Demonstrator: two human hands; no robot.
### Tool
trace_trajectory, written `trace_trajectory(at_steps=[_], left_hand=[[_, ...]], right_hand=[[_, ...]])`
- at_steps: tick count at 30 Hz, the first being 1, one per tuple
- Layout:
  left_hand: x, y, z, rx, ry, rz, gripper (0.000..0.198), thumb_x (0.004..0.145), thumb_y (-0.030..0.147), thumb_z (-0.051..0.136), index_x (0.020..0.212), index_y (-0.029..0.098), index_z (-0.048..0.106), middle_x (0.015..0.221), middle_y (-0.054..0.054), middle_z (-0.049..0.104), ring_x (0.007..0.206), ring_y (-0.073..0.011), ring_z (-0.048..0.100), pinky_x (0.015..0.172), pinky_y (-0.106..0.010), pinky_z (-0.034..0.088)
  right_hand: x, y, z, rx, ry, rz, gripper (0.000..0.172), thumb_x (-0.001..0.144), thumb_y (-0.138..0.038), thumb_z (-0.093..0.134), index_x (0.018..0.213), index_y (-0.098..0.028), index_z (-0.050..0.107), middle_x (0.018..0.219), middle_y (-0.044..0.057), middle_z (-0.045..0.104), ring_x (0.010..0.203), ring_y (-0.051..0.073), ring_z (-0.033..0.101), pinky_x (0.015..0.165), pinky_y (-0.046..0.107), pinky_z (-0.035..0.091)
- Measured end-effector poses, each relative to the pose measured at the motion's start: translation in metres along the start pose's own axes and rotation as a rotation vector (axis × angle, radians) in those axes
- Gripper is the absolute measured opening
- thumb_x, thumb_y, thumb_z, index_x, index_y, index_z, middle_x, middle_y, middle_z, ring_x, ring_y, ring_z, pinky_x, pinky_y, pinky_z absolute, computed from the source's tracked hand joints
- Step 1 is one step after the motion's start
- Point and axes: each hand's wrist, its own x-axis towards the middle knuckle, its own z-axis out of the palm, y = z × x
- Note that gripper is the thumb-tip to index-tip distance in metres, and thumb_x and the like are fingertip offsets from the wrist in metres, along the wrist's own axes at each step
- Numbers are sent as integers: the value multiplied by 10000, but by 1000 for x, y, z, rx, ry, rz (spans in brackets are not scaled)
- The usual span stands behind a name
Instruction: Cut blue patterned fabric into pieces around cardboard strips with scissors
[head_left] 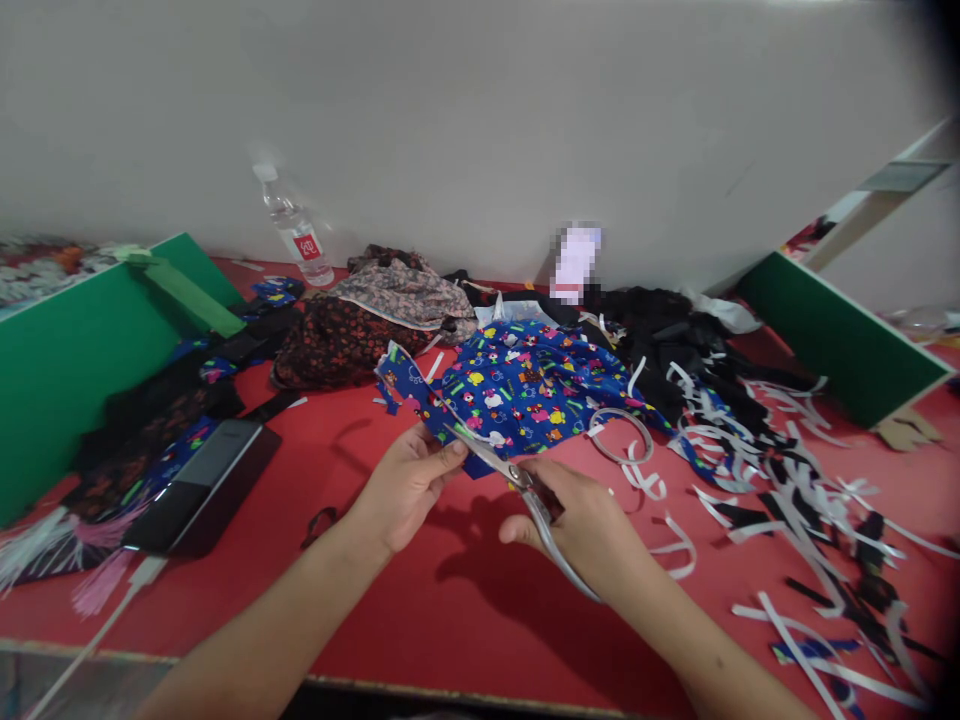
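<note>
Blue fabric (525, 385) printed with colourful little animals spreads over the middle of the table. My left hand (409, 480) pinches its near left edge between thumb and fingers. In my right hand (577, 515) is a pair of metal scissors (517, 475), with my fingers closed around the handles. The blades point up and left, onto the cloth just beside my left thumb. How far the blades are apart is hard to make out. A narrow part of the blue fabric reaches up and left past my left fingertips.
White strips and dark scraps (810, 540) litter the right side. A roll of tape (621, 436) lies beside the fabric. Floral cloth (360, 330), a water bottle (296, 235) and a propped phone (576, 262) stand behind. A black power bank (199, 480) lies left. Green panels (840, 335) flank the red table (450, 610).
</note>
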Motion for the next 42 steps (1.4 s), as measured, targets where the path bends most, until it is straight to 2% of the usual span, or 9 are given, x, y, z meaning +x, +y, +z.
trace_trajectory(at_steps=[9, 21, 28, 32, 38, 42], left_hand=[[0, 1, 0, -22, 2, -14, 236, 697, 143, 703, 923, 188, 652, 957, -12, 692, 913, -139, 623, 927, -300, 433], [-1, 2, 1, -49, 3, -30, 243, 690, 137, 708, 923, 183, 656, 920, -9, 698, 878, -131, 628, 897, -284, 453], [-1, 2, 2, -89, -8, -12, 170, 675, 104, 716, 822, 179, 672, 766, 26, 691, 730, -78, 624, 782, -204, 488], [-2, 4, 3, -86, -7, -21, 162, 674, 109, 718, 813, 174, 670, 768, 21, 692, 734, -85, 626, 773, -211, 495], [-2, 9, 4, -62, 62, -19, 230, 681, 128, 713, 898, 176, 650, 950, -15, 694, 797, -112, 630, 784, -246, 496], [-1, 8, 4, -52, 95, -23, 245, 676, 150, 718, 910, 166, 646, 928, -22, 694, 843, -141, 630, 816, -281, 490]], right_hand=[[0, 0, 2, 35, -4, 1, 514, 705, -643, 566, 945, -189, 594, 644, 5, 563, 534, 142, 475, 492, 217, 335], [-2, 0, 4, 58, 2, 1, 453, 707, -639, 566, 815, -199, 561, 604, -19, 510, 507, 118, 399, 490, 207, 300], [-1, -1, 5, 63, 20, 32, 455, 673, -646, 594, 761, -202, 554, 565, -38, 470, 497, 110, 365, 480, 202, 281], [-1, -1, 5, 56, 35, 19, 442, 683, -635, 594, 767, -203, 549, 565, -40, 471, 501, 112, 378, 483, 203, 275], [0, 0, 6, 38, 30, 19, 418, 709, -621, 578, 720, -210, 503, 587, -29, 502, 521, 124, 417, 498, 210, 280], [1, 2, 7, 4, 11, 24, 404, 726, -612, 565, 778, -214, 519, 624, -18, 534, 536, 140, 456, 515, 220, 296]])
